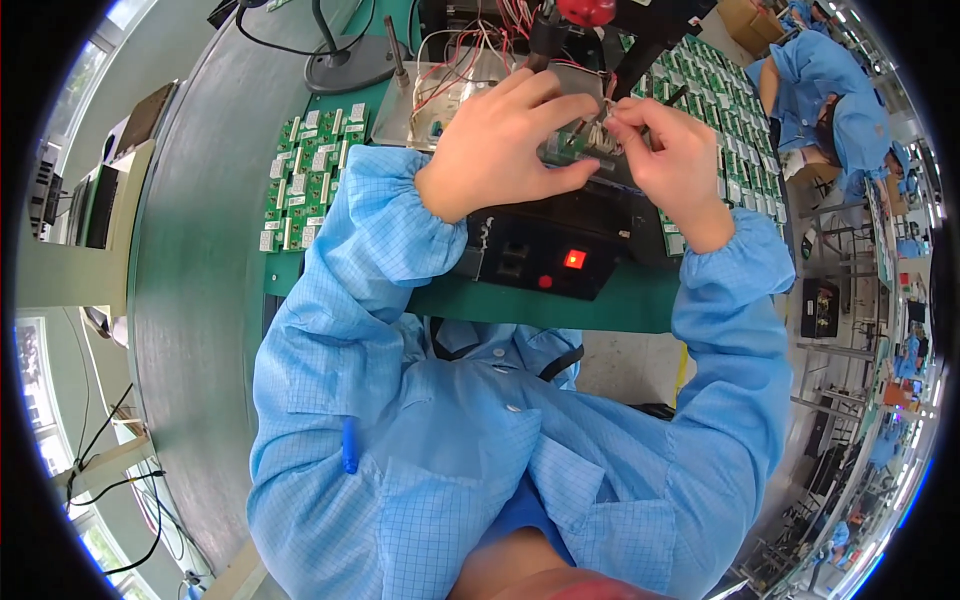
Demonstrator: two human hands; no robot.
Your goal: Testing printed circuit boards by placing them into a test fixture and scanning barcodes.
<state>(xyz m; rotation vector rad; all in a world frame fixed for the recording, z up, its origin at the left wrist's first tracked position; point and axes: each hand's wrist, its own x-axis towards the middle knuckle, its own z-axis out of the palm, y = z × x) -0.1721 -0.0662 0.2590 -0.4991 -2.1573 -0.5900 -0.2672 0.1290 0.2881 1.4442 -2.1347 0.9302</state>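
Note:
My left hand (515, 145) reaches over a black bench fixture (545, 235) with a lit red switch (575, 259). Its thumb stands apart from the curved index finger, whose tip comes close to my right fingertips. My right hand (668, 155) is pinched, thumb against forefinger, on something small and pale that I cannot make out. Just below the fingertips, part of a green circuit board (562, 152) shows in the fixture. Red and white wires (480, 50) run behind my left hand, over a metal plate (398, 112). My left hand hides part of the fixture.
Green circuit boards (318, 165) lie in rows at the left, and more boards (735, 130) cover the right side. A round black stand base (348, 70) sits at the back left. A red knob (587, 10) hangs overhead. Another person (835, 100) works at the far right.

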